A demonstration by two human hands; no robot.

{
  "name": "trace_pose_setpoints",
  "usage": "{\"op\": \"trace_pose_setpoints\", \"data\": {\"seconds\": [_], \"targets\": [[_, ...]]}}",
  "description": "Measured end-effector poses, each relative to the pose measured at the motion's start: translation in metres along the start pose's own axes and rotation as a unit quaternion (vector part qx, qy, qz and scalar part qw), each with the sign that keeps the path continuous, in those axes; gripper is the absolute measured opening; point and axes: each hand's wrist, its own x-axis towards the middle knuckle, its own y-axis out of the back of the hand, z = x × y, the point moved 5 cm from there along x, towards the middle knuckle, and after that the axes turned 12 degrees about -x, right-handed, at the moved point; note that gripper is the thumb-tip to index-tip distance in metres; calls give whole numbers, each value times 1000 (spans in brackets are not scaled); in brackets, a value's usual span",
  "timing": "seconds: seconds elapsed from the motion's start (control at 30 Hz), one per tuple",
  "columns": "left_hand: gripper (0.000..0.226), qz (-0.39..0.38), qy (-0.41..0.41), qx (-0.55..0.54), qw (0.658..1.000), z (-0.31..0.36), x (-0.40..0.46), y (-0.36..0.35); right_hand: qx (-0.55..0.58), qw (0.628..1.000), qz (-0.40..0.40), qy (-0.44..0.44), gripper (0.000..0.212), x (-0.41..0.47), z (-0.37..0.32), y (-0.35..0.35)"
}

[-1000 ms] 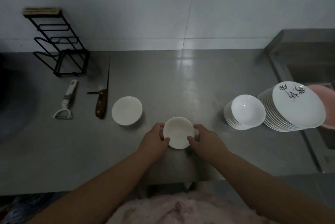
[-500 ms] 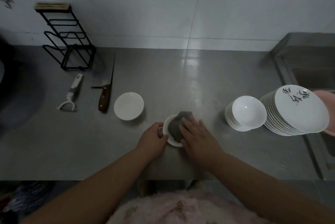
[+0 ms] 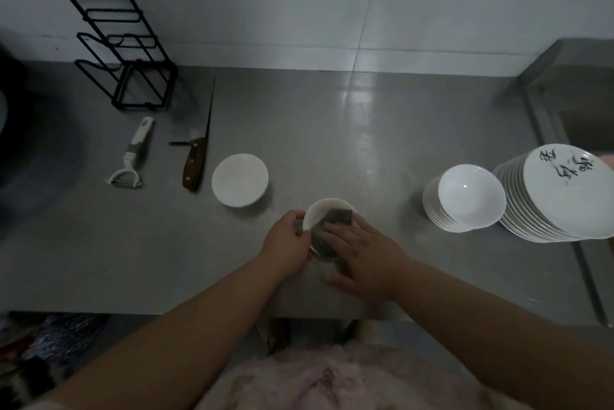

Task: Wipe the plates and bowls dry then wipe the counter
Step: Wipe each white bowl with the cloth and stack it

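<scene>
While the left hand (image 3: 286, 238) grips the rim of a small white ceramic bowl (image 3: 320, 212) near the front edge of the grey steel table (image 3: 332, 130), the right hand (image 3: 360, 251) presses a dark grey cloth (image 3: 327, 232) into it, fingers fairly straight. Left of it sits another white bowl (image 3: 240, 179); at right, stacked white bowls (image 3: 465, 198) beside stacked white plates (image 3: 561, 193).
</scene>
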Motion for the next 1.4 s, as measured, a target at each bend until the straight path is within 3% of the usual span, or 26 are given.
{"op": "trace_pose_setpoints", "data": {"seconds": [0.13, 0.27, 0.43, 0.63, 0.73, 0.83, 0.97, 1.03, 1.1, 1.23, 1.3, 1.4], "targets": [[27, 11, -31, 51, 998, 9, -2, 2, -77, 996, 8, 38, 74, -8, 13, 2], [26, 8, 0, 31, 999, 11, -5, -3, -140, 990, 0, -9, 89, -9, 18, 0], [29, 14, 68, -59, 996, -3, -13, -13, -73, 992, 4, -102, 99, -14, 2, -13], [58, 11, -67, 143, 987, 27, 5, -2, -64, 995, 17, -76, 86, -10, 6, -14], [38, -19, -94, 168, 981, 37, 20, 0, -63, 995, 5, -74, 86, -7, 9, -17], [12, 23, -63, 116, 991, 33, 18, 0, -35, 994, 6, -105, 86, -9, 7, -18], [10, 60, 66, -17, 996, 11, 4, -15, 21, 983, 10, -180, 86, -14, 6, -17], [15, 41, 101, -1, 994, 5, 0, -19, 38, 982, -3, -187, 87, -14, 4, -18], [23, 13, 76, 72, 994, 9, 6, -15, 38, 984, 2, -174, 86, -15, 4, -18], [31, 12, -92, 149, 984, 39, 19, -5, 7, 990, 2, -143, 82, -16, 7, -17], [15, 14, -105, 146, 984, 42, 21, -4, 2, 990, 3, -142, 82, -16, 8, -16], [5, 51, -51, 109, 991, 35, 15, -8, 22, 986, 8, -165, 83, -19, 7, -17]]}}
